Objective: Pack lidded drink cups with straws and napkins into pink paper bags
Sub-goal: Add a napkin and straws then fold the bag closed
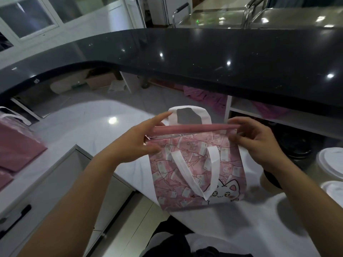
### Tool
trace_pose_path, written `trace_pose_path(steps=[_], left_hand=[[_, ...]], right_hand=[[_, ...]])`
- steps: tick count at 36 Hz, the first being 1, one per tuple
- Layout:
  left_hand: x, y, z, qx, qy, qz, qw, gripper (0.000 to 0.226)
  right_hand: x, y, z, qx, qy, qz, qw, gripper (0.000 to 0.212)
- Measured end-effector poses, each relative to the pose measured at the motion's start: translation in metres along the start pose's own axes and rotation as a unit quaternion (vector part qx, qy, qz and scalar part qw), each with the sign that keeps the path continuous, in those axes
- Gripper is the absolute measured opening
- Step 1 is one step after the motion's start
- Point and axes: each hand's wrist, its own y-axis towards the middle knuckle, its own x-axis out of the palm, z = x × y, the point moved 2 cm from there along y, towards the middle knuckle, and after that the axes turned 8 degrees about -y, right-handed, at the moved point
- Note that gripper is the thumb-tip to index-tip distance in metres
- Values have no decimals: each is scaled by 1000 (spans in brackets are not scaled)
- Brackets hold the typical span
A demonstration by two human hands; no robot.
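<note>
Presently the pink paper bag is held up over the near edge of the white tabletop, mostly flat, its mouth seemingly just parted at the top. The left hand has its grip pinched on the left end of the rim, thumb in front and fingers stretched along the back. The right hand has its grip curled onto the right end. I judge the bag light and thin, easily creased or torn at the fold, with little stiffness until it is squared out. The two rim ends are the sound places to hold it. The front handle hangs limp and is better suited to carrying. Lidded cups stand to the right, apart from the bag, and a stack of pink bags lies to the left.
</note>
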Motion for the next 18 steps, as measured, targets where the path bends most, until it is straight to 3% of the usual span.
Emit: trace_pose_path(steps=[3, 7, 10, 14, 18], left_hand=[[4, -6, -7, 19, 11, 56, 998, 70], [12, -12, -15, 69, 59, 124, 988, 52], [19, -17, -21, 114, 76, 139, 981, 47], [25, -23, -25, 126, 83, 127, 980, 39], [23, -29, -26, 100, 112, 61, 987, 38]], right_hand=[[-1, -2, -1, -26, -40, -22, 999, 41], [-1, -4, 1, -58, -95, -59, 992, 67], [-4, -8, 3, -70, -92, -67, 991, 66], [-6, -11, 1, -80, -101, -83, 988, 56], [-12, -15, -10, -68, -168, -124, 976, 42]])
